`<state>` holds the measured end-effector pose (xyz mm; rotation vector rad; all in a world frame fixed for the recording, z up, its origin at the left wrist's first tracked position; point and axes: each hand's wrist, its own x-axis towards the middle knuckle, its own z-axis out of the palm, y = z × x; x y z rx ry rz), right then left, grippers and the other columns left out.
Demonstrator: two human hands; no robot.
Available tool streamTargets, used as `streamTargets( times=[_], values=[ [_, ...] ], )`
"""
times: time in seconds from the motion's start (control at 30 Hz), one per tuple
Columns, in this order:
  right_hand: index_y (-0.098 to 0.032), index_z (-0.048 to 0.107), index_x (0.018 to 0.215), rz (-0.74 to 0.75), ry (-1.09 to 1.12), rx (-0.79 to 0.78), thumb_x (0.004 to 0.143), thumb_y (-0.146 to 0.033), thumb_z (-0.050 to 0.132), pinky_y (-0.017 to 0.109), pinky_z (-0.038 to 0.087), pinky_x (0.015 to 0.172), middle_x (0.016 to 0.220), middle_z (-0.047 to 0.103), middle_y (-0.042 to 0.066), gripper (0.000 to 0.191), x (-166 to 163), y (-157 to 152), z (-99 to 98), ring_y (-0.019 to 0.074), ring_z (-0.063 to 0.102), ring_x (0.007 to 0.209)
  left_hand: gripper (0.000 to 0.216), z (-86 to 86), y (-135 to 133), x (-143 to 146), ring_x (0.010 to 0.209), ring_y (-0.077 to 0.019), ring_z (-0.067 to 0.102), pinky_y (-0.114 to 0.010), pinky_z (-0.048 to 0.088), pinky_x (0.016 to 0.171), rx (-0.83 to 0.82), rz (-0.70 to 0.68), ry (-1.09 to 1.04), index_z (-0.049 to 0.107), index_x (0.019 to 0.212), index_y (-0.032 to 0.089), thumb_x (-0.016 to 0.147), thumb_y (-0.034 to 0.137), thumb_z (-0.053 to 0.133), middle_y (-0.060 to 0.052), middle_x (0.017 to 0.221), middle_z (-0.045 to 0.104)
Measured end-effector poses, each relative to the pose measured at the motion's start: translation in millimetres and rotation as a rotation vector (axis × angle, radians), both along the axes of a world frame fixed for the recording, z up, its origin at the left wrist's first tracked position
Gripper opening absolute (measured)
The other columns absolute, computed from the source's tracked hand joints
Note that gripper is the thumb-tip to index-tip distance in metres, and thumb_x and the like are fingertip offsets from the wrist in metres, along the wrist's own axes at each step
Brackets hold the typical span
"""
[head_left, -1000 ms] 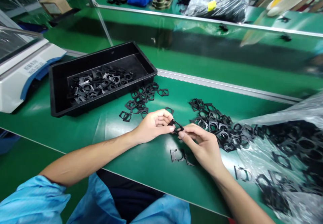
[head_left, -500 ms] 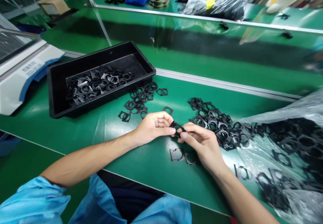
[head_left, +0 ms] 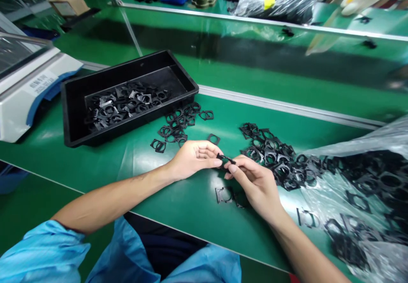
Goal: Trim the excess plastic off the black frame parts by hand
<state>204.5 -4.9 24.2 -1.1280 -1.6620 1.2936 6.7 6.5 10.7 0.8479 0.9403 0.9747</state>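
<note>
Head view, starting at the far left: a white machine (head_left: 30, 89) sits on the green surface (head_left: 105, 159). Just right of it stands a black tray (head_left: 72, 108) holding a loose heap of flat black ring-shaped parts (head_left: 123, 103). Beside the tray's near right corner, a small scatter of the same parts (head_left: 178, 125) lies on the surface. Right of that, near the middle, the left hand (head_left: 195, 159) has thumb and forefinger closed on the left end of one small black part (head_left: 225, 160), which is held just above the surface. The right hand (head_left: 256, 180) pinches the other end of this part, so both hands are clamped on it and meet at it. On the near side of the hands, a single loose part (head_left: 224, 195) lies flat on the surface. Further right, a larger pile of parts (head_left: 270, 153) spreads out and runs into the open mouth of a clear plastic bag (head_left: 376, 147), which is filled with more of them at the right edge.
</note>
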Motion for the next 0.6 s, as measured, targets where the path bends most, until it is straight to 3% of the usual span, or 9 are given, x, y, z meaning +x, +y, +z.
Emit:
streamTargets(
  times=[0.13, 0.33, 0.6],
  values=[
    [-0.021, 0.071, 0.079, -0.032, -0.007, 0.009, 0.089, -0.052, 0.071, 0.026, 0.050, 0.062, 0.071, 0.067, 0.002, 0.033, 0.0, -0.9, -0.5, 0.0161, 0.063, 0.064, 0.039, -0.5, 0.6, -0.4, 0.066, -0.0130, 0.072, -0.023, 0.059, 0.069, -0.080, -0.031, -0.036, 0.076, 0.084, 0.010, 0.056, 0.028, 0.096, -0.005, 0.075, 0.077],
    [-0.019, 0.073, 0.078, -0.052, 0.023, -0.105, 0.083, -0.057, 0.075, 0.024, 0.050, 0.057, 0.062, 0.069, 0.002, 0.038, -1.6, -2.2, 4.5, 0.0148, 0.063, 0.056, 0.044, -2.3, -0.7, 0.1, 0.067, -0.0183, 0.075, -0.030, 0.062, 0.070, -0.129, -0.060, -0.071, 0.077, 0.086, 0.008, 0.056, 0.034, 0.097, -0.008, 0.075, 0.078],
    [-0.018, 0.073, 0.074, -0.081, 0.049, -0.268, 0.072, -0.062, 0.082, 0.026, 0.054, 0.055, 0.059, 0.071, 0.003, 0.044, -2.2, 1.6, 12.6, 0.0161, 0.065, 0.052, 0.036, 0.4, 1.0, -3.7, 0.068, -0.0144, 0.072, -0.027, 0.059, 0.073, -0.099, -0.153, -0.048, 0.078, 0.084, 0.010, 0.058, 0.029, 0.095, -0.006, 0.075, 0.078]
  ],
)
